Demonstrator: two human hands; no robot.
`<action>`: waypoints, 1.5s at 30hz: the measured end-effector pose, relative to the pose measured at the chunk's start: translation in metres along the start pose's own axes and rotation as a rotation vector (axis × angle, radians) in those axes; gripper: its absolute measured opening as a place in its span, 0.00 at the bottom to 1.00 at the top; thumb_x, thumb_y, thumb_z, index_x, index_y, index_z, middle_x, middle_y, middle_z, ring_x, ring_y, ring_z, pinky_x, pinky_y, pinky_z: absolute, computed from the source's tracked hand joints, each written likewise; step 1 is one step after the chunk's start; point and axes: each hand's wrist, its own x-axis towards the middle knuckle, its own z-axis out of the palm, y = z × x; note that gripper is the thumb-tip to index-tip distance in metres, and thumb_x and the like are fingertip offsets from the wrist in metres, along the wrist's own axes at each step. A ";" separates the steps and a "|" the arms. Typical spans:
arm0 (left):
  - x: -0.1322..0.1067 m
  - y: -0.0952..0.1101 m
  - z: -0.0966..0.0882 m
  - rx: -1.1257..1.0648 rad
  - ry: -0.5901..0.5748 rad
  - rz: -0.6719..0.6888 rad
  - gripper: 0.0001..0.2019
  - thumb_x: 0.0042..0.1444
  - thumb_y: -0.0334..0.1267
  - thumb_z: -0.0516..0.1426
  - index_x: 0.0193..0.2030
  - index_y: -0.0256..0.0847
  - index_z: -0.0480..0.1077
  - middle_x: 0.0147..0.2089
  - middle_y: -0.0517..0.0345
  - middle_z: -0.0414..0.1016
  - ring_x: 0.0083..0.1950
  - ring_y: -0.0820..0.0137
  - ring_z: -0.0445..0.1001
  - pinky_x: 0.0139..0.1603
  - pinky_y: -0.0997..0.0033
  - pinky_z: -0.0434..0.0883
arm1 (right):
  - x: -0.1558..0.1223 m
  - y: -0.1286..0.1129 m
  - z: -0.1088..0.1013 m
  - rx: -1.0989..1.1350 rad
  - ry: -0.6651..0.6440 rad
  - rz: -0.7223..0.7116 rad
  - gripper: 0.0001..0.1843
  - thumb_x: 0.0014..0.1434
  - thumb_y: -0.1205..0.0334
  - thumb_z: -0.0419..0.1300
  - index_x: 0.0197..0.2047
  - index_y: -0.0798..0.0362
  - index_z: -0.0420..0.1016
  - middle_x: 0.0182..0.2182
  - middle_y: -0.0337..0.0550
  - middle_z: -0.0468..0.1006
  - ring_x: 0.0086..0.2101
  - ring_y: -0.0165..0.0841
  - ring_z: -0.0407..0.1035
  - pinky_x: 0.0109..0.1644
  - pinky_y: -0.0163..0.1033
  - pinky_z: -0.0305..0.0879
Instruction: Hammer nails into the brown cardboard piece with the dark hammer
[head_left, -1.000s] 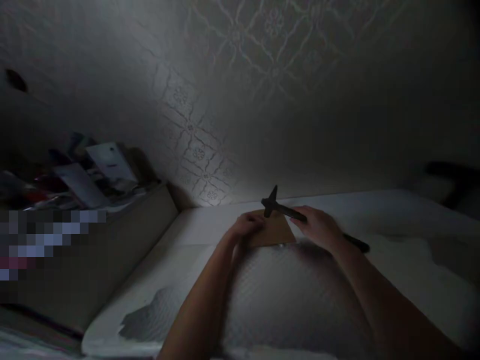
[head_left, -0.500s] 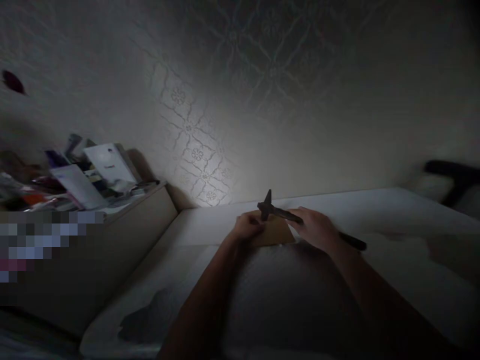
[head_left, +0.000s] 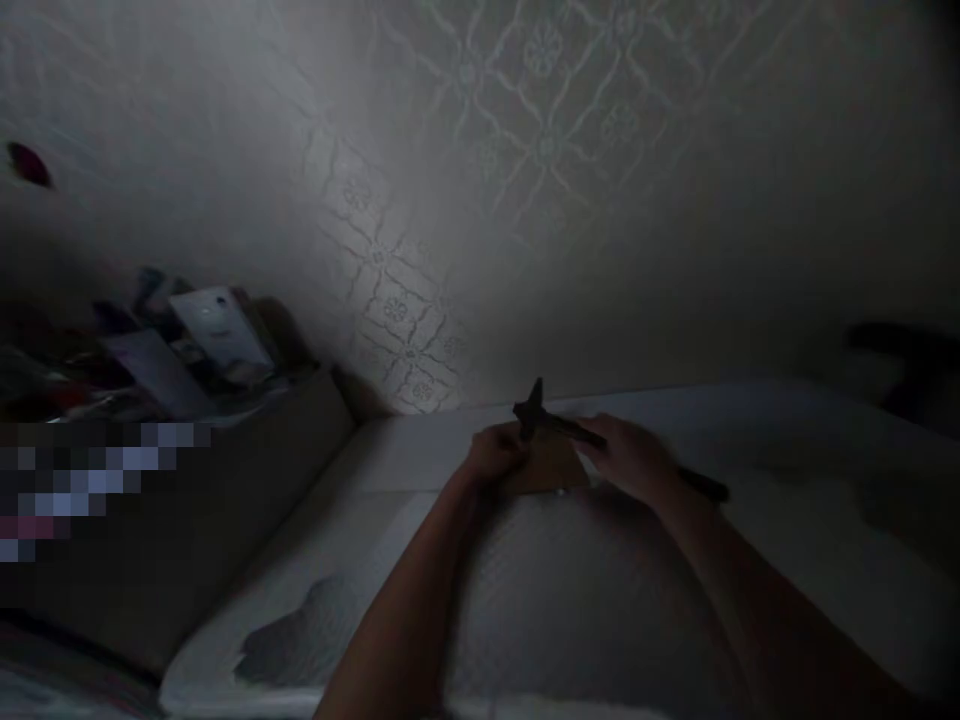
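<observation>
My right hand is wrapped around the handle of a dark hammer. The handle's end sticks out behind the wrist, and the head is low, just above a small brown board. On the left part of that board rests my left hand, its fingers closed and pointing in under the hammer head. Whatever those fingers pinch is too small and dark to make out. The board lies on a white surface close to the wall.
Patterned wallpaper covers the wall behind. At left stands a cabinet with a white box and assorted clutter on top. A grey patch marks the pale surface at front left. A dark blurred object is at far right.
The light has shifted: the upper wall is brighter, while the sides and the board are dimmer. Both hands and the hammer stay almost in place.
</observation>
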 end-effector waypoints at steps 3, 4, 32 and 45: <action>0.000 0.000 0.000 -0.015 0.005 0.037 0.07 0.46 0.36 0.61 0.33 0.37 0.75 0.38 0.57 0.78 0.41 0.69 0.74 0.44 0.75 0.70 | 0.000 0.001 0.001 -0.009 -0.018 -0.009 0.16 0.60 0.60 0.54 0.50 0.46 0.74 0.39 0.42 0.78 0.37 0.35 0.72 0.37 0.35 0.61; 0.000 0.000 0.000 -0.020 0.004 0.042 0.06 0.46 0.35 0.61 0.33 0.37 0.75 0.38 0.58 0.78 0.41 0.69 0.74 0.44 0.75 0.69 | 0.000 0.002 0.002 -0.006 -0.014 -0.013 0.16 0.60 0.60 0.54 0.51 0.46 0.74 0.39 0.42 0.78 0.37 0.36 0.72 0.37 0.35 0.61; -0.004 0.005 0.002 0.069 0.040 0.028 0.08 0.45 0.38 0.63 0.34 0.42 0.77 0.38 0.60 0.79 0.43 0.69 0.75 0.47 0.74 0.69 | -0.001 0.016 0.020 0.096 0.051 -0.063 0.18 0.61 0.57 0.50 0.50 0.46 0.75 0.38 0.43 0.79 0.36 0.39 0.74 0.37 0.39 0.67; -0.001 0.001 0.005 0.062 0.017 -0.027 0.08 0.46 0.38 0.62 0.35 0.41 0.77 0.37 0.60 0.79 0.42 0.69 0.76 0.46 0.76 0.69 | 0.000 0.020 0.023 0.122 0.079 -0.072 0.17 0.60 0.57 0.52 0.49 0.45 0.76 0.39 0.42 0.80 0.36 0.37 0.74 0.37 0.38 0.66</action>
